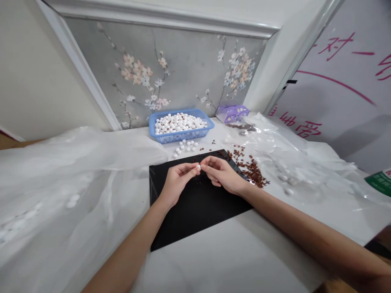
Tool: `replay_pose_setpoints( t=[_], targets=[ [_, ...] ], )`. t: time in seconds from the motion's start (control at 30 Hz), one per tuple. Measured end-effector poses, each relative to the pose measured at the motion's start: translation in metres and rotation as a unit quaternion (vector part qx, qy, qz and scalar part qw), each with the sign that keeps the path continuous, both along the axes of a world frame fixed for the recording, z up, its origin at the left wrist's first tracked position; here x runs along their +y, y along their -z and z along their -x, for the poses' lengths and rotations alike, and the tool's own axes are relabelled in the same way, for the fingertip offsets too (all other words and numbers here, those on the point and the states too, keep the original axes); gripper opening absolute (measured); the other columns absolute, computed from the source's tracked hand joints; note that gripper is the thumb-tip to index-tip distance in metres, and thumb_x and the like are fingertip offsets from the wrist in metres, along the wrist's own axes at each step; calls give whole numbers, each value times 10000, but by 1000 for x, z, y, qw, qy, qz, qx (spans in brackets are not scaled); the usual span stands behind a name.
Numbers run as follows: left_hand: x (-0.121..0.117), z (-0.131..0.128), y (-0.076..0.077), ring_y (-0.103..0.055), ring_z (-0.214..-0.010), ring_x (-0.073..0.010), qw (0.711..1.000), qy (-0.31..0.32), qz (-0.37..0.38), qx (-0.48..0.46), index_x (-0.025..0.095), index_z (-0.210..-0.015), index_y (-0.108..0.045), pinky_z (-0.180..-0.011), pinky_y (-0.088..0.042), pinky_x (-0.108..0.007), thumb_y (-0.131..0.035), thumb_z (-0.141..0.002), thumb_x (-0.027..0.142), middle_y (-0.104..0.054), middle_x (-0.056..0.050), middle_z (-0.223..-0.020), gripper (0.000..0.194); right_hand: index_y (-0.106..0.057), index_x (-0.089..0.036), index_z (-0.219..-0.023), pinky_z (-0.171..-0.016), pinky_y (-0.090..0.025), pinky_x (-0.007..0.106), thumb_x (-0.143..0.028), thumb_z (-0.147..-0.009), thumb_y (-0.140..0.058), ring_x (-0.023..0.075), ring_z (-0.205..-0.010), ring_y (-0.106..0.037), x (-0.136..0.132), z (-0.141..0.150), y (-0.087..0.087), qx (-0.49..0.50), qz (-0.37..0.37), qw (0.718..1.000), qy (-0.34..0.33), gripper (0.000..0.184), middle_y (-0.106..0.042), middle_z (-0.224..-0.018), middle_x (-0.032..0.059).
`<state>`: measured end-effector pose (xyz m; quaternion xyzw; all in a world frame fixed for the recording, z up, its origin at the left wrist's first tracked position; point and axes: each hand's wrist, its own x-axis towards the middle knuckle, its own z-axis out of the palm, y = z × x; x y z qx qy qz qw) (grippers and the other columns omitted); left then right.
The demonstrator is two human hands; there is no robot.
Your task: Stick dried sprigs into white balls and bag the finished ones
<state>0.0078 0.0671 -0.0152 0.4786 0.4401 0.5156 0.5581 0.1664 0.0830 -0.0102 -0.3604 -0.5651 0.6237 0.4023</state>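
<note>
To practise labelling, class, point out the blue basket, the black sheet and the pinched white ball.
Blue basket (pixel 183 136): head view, front wall.
Black sheet (pixel 192 211): head view, bare lower part.
Pinched white ball (pixel 198 167): head view, visible middle.

The left hand (pixel 176 183) and right hand (pixel 224 176) are close together over the black mat (pixel 198 211), with their fingertips almost meeting above its far half. Each hand pinches with its thumb and pointing finger. The right hand's other fingers curl in under it. Both arms are bare. The left arm (pixel 134 240) slants in over the mat's left side, and the right arm (pixel 293 215) slants in past its right side.
</note>
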Motion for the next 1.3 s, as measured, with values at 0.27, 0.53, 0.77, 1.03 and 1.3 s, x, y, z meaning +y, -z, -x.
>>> replay_pose_setpoints(
  t=[0.27, 0.53, 0.77, 1.03, 1.3],
  targets=[
    [2, -4, 0, -647, -792, -160, 999, -30, 2, -18, 166, -855, -702, -767, -493, -275, -701, -681, 353, -711, -53, -831, 255, -563, -185, -902, -505, -409, 222, -337, -803, -570, 72, -548, -463, 5, 0, 1, -223, -309, 921, 79, 181, -560, -829, 19],
    [5, -1, 2, -647, -661, -138, 987, -136, 8, -91, 150, -810, -640, -665, -478, -254, -575, -755, 371, -681, -37, -714, 237, -555, -157, -853, -589, -418, 256, -319, -802, -544, 125, -637, -529, 90, 13, -36, -295, -359, 863, 196, 170, -597, -853, 49],
    [3, 1, 1, -616, -566, -120, 984, -156, 6, -86, 139, -696, -618, -586, -456, -233, -575, -738, 353, -649, -22, -621, 222, -583, -74, -1041, -725, -406, 324, -167, -783, -522, 234, -849, -561, 153, 26, -56, -496, -345, 759, 242, 281, -572, -1037, 165],
    [3, 0, 1, -606, -551, -118, 985, -151, 9, -82, 144, -688, -617, -574, -447, -231, -559, -748, 335, -641, -16, -605, 209, -612, -173, -852, -629, -370, 304, -342, -795, -521, 222, -765, -558, 91, 24, -13, -515, -395, 750, 128, 201, -588, -937, 93],
    [4, 0, 4, -612, -634, -114, 992, -125, -16, -30, 153, -823, -622, -580, -471, -219, -557, -771, 357, -654, -32, -774, 220, -620, -158, -887, -621, -405, 259, -293, -830, -514, 148, -706, -549, 66, 23, 2, -448, -337, 817, 138, 181, -595, -893, 59]
  ],
)
